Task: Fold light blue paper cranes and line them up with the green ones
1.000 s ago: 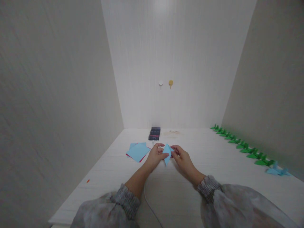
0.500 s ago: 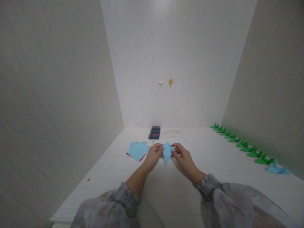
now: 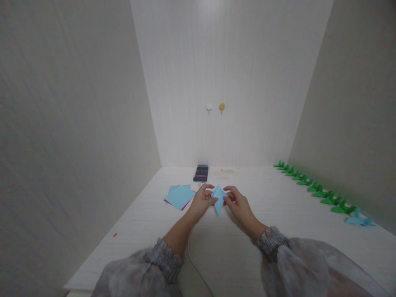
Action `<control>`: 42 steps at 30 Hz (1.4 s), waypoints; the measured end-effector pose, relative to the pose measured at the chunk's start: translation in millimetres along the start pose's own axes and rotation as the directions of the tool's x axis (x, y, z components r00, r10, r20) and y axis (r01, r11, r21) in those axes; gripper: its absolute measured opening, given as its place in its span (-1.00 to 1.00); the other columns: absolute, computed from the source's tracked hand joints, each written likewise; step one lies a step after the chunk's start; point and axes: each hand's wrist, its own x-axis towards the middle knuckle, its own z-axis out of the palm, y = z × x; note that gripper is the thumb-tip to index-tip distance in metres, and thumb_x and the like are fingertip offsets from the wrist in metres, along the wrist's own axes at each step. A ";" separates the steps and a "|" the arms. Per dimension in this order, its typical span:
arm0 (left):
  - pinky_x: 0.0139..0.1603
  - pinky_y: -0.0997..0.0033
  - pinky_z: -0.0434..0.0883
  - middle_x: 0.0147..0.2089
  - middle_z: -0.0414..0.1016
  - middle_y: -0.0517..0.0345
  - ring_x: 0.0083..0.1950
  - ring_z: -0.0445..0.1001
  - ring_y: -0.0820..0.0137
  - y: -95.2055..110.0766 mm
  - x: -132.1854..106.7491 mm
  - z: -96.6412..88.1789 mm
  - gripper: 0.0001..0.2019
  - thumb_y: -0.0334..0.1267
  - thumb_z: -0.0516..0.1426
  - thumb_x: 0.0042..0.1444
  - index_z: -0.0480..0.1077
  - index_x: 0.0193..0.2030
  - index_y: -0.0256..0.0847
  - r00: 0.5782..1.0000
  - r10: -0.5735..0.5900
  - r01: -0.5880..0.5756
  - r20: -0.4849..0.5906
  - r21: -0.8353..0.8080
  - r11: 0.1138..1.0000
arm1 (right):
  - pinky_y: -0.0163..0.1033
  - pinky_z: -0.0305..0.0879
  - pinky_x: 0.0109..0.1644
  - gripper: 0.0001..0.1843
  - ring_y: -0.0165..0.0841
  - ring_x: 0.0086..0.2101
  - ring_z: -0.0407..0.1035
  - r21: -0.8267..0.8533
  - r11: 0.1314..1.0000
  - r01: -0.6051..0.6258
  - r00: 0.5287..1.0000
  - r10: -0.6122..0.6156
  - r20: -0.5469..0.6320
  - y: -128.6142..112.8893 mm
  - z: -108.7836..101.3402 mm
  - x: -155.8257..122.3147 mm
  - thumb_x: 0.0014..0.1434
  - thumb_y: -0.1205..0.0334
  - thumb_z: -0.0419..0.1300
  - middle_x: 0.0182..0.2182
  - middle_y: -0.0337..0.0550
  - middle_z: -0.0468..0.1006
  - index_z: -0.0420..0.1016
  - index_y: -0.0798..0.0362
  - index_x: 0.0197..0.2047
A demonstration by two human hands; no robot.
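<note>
A small folded light-blue paper [image 3: 219, 198], kite-shaped with its point toward me, is held just above the white table [image 3: 278, 214]. My left hand [image 3: 202, 201] pinches its left edge and my right hand [image 3: 237, 202] pinches its right edge, fingers closed on the paper. A loose stack of blue sheets with a red one beneath [image 3: 180, 196] lies just left of my left hand.
A dark phone [image 3: 201, 173] rests near the back wall, with a white cable [image 3: 194, 264] running toward me. Several green folded paper figures [image 3: 312, 187] line the right wall, ending in blue ones [image 3: 360, 218]. Two hooks [image 3: 215, 108] hang on the back wall. A red scrap [image 3: 114, 234] lies left.
Both hands shifted the folded blue paper slightly, turning and adjusting it between the fingertips. Nothing else on the table moved.
</note>
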 end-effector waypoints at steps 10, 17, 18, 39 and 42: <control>-0.42 0.44 0.32 -0.51 0.39 0.22 -0.50 0.40 0.45 -2.7 1.3 -3.1 -0.60 -0.26 0.19 -0.24 0.11 -0.26 -0.23 1.000 -0.007 0.008 -0.019 0.041 0.999 | -0.37 0.23 -0.45 -0.83 -0.45 -0.57 0.31 0.061 0.998 -0.028 1.000 0.027 0.013 -5.8 0.5 -0.7 0.00 0.30 -0.02 -0.64 -0.32 0.34 0.25 0.06 -0.27; -0.47 0.48 0.31 -0.56 0.37 0.28 -0.54 0.40 0.47 -0.5 0.2 0.3 -0.63 -0.25 0.18 -0.25 0.09 -0.33 -0.22 0.998 -0.033 0.037 -0.058 0.053 0.998 | -0.37 0.23 -0.47 -0.82 -0.44 -0.55 0.31 0.103 0.994 -0.035 0.999 0.035 0.002 1.3 3.5 0.0 -0.02 0.27 0.01 -0.61 -0.31 0.36 0.25 0.06 -0.27; -0.47 0.48 0.30 -0.56 0.37 0.28 -0.53 0.39 0.47 -0.5 0.0 0.2 -0.64 -0.25 0.18 -0.25 0.09 -0.34 -0.22 0.998 -0.031 0.034 -0.057 0.055 0.998 | -0.36 0.23 -0.47 -0.82 -0.44 -0.56 0.31 0.115 0.993 -0.036 0.999 0.036 0.000 1.7 3.7 0.0 -0.02 0.25 0.02 -0.61 -0.30 0.37 0.25 0.06 -0.28; -0.49 0.55 0.25 -0.57 0.35 0.29 -0.55 0.34 0.54 0.3 0.0 -1.6 -0.67 -0.24 0.18 -0.23 0.14 -0.34 -0.24 1.000 0.005 -0.005 0.004 0.079 0.997 | -0.32 0.23 -0.38 -0.88 -0.43 -0.48 0.28 -0.012 1.000 0.023 0.999 -0.023 -0.040 -3.9 -0.2 0.8 -0.04 0.30 0.03 -0.49 -0.24 0.36 0.26 0.07 -0.35; -0.49 0.56 0.25 -0.58 0.34 0.29 -0.55 0.33 0.54 1.0 -0.1 -1.9 -0.69 -0.24 0.17 -0.22 0.14 -0.35 -0.24 1.000 0.009 -0.010 0.011 0.086 0.996 | -0.32 0.22 -0.37 -0.90 -0.43 -0.47 0.27 -0.016 0.999 0.043 0.999 -0.043 -0.025 -5.7 -1.4 0.2 -0.02 0.29 0.02 -0.49 -0.24 0.36 0.25 0.07 -0.35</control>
